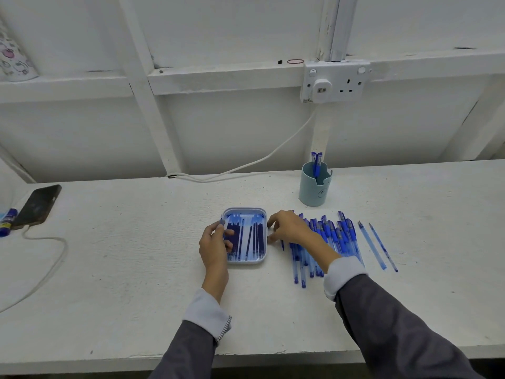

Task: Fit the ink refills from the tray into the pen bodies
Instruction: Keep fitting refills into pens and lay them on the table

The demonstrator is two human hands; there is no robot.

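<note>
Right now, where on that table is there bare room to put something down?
Bare table lies between the phone and the tray, and right of the two loose pens. It is crowded from the tray to the pen pile, where the left hand and right hand work, with the cup behind.

A white table (136, 255) and socket (347, 77), a pale blue tray (244, 209) of dark blue refills (258, 236), translucent blue pens (341, 239) with grey grips, a light teal cup (313, 191), a black phone (37, 206), grey sleeves (396, 332) with pale cuffs (344, 272), and a white bottle (15, 61) patterned in pink.
</note>
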